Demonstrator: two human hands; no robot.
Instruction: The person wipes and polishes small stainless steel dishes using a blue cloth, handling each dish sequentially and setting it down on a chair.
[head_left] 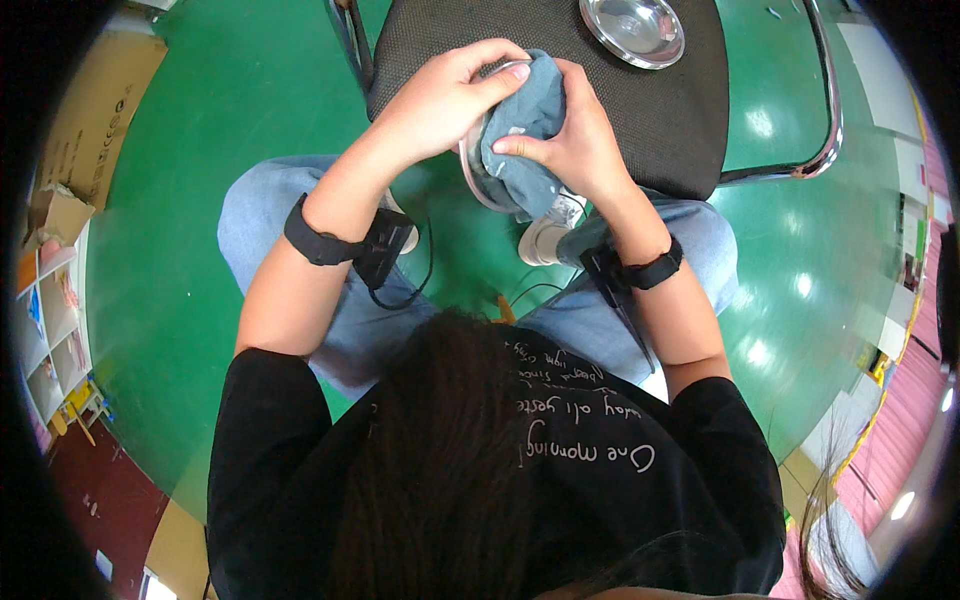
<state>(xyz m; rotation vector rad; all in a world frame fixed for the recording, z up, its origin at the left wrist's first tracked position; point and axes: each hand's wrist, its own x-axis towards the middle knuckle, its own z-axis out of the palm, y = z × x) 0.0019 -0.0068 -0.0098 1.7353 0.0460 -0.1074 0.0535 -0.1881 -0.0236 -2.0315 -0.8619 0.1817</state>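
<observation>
Green glossy floor [200, 150] fills most of the frame, with light patches reflected at right. Seated person seen from above: black shirt at bottom centre, blue jeans over both knees at mid-frame, black bands with cables on both wrists. Black mesh chair [560, 90] with chrome tube frame stands just ahead of the knees, upper centre. Left hand [450, 95], upper centre, fingers curled closed over the top edge of a round metal bowl [475, 170], thumb along its near side; only a thin arc of the bowl's rim shows, tilted on edge toward the person. Right hand [575, 135], just right of it, closed on a grey-blue cloth [525, 140], fingertips pressing the cloth into the bowl's face. Cloth is bunched, covering most of the bowl, its lower fold hanging below the hands. Hands held close together, above the gap between the knees and the chair's front edge. Second metal bowl [632, 30], shiny and shallow, sits upright on the chair seat at upper right, well apart from the hands. White shoe [545, 240] visible on the floor under the hands. Shelving with coloured items [50, 330] at far left edge; cardboard box [95, 100] upper left.
</observation>
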